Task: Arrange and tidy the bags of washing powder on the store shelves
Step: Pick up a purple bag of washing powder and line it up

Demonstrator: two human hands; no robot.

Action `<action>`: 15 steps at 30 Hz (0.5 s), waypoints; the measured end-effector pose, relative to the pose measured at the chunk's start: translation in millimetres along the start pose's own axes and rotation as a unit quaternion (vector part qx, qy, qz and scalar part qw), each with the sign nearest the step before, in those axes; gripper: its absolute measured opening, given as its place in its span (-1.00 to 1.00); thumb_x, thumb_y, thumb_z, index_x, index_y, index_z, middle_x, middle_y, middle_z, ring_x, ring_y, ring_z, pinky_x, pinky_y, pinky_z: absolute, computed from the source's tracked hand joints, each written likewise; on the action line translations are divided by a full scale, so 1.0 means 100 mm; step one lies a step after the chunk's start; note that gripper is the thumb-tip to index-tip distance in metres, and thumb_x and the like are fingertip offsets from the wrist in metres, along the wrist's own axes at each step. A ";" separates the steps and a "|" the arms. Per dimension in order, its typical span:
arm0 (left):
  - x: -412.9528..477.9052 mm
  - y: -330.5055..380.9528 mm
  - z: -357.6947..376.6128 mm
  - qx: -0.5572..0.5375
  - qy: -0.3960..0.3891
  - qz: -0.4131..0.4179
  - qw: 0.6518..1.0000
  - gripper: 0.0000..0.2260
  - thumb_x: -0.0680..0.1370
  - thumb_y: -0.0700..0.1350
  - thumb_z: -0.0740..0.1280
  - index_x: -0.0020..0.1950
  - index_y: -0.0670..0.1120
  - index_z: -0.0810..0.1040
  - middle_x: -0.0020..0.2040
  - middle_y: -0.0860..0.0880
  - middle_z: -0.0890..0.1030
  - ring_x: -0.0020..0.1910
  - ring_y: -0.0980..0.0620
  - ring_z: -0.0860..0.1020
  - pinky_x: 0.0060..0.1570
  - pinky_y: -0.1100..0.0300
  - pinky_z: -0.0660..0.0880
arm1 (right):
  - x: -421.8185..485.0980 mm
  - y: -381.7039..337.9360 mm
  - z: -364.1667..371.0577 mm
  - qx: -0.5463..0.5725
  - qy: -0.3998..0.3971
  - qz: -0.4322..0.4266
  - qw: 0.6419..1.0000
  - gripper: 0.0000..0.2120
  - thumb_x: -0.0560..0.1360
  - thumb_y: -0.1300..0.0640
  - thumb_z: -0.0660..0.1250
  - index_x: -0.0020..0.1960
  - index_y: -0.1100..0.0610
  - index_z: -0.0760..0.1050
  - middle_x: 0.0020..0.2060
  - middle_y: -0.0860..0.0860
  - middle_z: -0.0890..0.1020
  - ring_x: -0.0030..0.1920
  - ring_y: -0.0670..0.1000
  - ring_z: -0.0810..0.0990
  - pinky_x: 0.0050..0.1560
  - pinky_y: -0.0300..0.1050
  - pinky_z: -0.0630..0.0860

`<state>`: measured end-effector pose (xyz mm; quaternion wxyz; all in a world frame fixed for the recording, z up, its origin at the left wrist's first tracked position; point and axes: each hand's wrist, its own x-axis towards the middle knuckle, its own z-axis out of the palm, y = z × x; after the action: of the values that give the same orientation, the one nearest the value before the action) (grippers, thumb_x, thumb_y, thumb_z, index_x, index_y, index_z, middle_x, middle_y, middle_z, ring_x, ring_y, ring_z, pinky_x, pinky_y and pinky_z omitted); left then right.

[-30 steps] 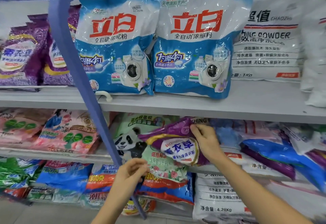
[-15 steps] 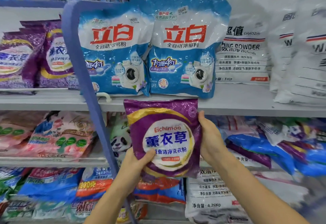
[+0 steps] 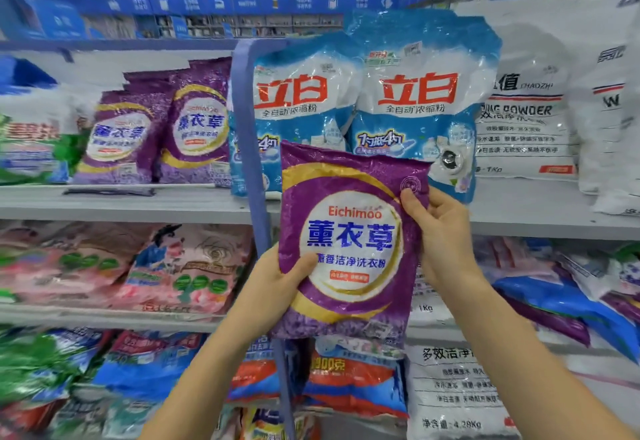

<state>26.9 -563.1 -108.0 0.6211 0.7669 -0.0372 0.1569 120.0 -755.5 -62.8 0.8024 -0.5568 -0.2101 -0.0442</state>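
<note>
Blue post [image 3: 246, 148] stands btwn purple bags [image 3: 194, 127] & blue bags [image 3: 408, 100].

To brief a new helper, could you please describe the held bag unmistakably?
Find the blue upright post in the shelving. Just right of it, before the blue-and-white bags, the left hand and right hand grip a purple Eichimoo bag. Unlike its twins standing on the upper shelf, it is off the shelves.

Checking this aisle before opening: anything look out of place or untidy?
Yes: right on the middle shelf, blue and purple bags lie slumped in a jumble. The held purple bag matches the upright purple bags upper left.
</note>
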 end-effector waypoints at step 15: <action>-0.39 -0.16 -0.37 -0.157 -0.024 -0.085 0.984 -0.35 0.09 -0.12 0.62 0.13 -0.15 0.52 -0.02 -0.12 0.70 -0.02 -0.07 0.67 -0.10 0.21 0.57 | 0.28 -0.22 0.75 -0.036 0.022 0.001 0.999 -0.84 0.58 0.08 0.25 -0.12 0.09 0.53 -0.19 0.03 0.66 -0.13 0.04 0.65 -0.07 -0.05 0.60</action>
<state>-13.7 -528.9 -127.8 0.7440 0.6636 -0.0106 0.0773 117.3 -691.3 -10.6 0.7864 -0.5844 -0.1902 -0.0626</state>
